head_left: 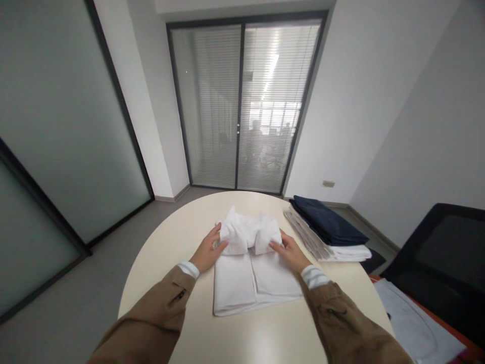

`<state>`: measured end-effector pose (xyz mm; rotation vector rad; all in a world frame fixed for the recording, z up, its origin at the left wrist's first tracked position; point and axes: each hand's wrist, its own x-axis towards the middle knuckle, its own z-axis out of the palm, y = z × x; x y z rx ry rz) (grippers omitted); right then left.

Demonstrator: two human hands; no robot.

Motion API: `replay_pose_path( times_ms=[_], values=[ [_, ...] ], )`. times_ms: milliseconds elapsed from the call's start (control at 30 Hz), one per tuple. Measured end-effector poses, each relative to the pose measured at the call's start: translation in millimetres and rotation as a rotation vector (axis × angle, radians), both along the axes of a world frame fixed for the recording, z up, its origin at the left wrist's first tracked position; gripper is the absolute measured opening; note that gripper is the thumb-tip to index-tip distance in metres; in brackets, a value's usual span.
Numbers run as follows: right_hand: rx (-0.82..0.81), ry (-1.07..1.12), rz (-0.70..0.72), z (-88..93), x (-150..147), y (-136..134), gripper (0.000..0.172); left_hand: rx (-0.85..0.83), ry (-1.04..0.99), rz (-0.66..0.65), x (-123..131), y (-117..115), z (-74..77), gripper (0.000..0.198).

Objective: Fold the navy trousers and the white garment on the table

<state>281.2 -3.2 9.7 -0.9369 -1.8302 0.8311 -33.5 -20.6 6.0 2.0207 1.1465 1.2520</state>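
Note:
A white garment (242,278) lies folded on the round table in front of me, its lower part flat in layers with a gap down the middle. The far part is turned over into a loose, rumpled fold (248,232); its exact kind I cannot make out. My left hand (208,249) is closed on the left end of that fold, thumb on top and fingers behind. At the opposite end, my right hand (291,253) pinches the fold the same way.
The pale round table (162,283) carries a stack at its right edge: a dark navy folded cloth (328,220) above beige cloth (303,232) and white cloth (350,253). To the right stands a black chair (443,258) with a light garment (413,318). Glass doors (242,106) lie beyond.

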Motion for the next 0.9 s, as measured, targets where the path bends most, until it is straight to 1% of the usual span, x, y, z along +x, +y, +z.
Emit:
replay_pose_path(
  times_ms=[67, 133, 200, 267, 333, 467, 500, 567, 667, 733, 767, 833, 900],
  values=[
    [0.033, 0.003, 0.024, 3.8, 4.4, -4.4, 0.040, -0.038, -0.057, -0.097, 0.8, -7.4, 4.7, 0.044],
    [0.004, -0.001, 0.079, 6.2, 8.9, -8.9, 0.035, -0.076, -0.107, -0.193, 0.9, -12.6, 7.9, 0.049],
    [-0.045, -0.014, 0.115, 8.3, 12.3, -13.2, 0.035, -0.112, -0.164, -0.274, 0.3, -15.2, 8.5, 0.056],
    [-0.057, -0.026, 0.097, 11.1, 14.5, -16.6, 0.037, -0.151, -0.216, -0.326, -0.2, -15.9, 7.0, 0.060],
    [0.000, -0.032, 0.046, 15.1, 15.7, -19.0, 0.036, -0.188, -0.246, -0.342, 0.3, -16.1, 4.6, 0.060],
    [0.190, -0.051, -0.043, 24.1, 17.6, -22.2, 0.026, -0.223, -0.254, -0.304, 3.9, -17.1, 1.0, 0.054],
    [0.219, -0.049, -0.058, 25.9, 18.1, -23.2, 0.025, -0.232, -0.255, -0.294, 4.7, -17.3, 0.4, 0.053],
    [0.225, -0.034, -0.064, 28.5, 19.5, -25.5, 0.025, -0.247, -0.265, -0.278, 5.4, -17.0, -0.8, 0.052],
    [0.160, -0.003, -0.066, 29.9, 22.8, -29.2, 0.030, -0.266, -0.283, -0.261, 4.0, -15.6, -2.3, 0.050],
    [0.123, -0.010, -0.075, 29.2, 25.8, -30.8, 0.037, -0.263, -0.287, -0.266, 2.2, -15.3, -2.6, 0.052],
    [0.104, -0.026, -0.061, 28.2, 27.1, -31.1, 0.044, -0.253, -0.288, -0.269, 1.4, -15.7, -2.4, 0.055],
    [0.050, -0.056, 0.011, 25.1, 28.9, -30.9, 0.059, -0.237, -0.301, -0.293, 0.5, -17.6, -1.6, 0.065],
    [-0.016, -0.065, 0.082, 20.9, 28.4, -29.8, 0.071, -0.264, -0.322, -0.359, 1.2, -20.1, -0.8, 0.075]
  ],
)
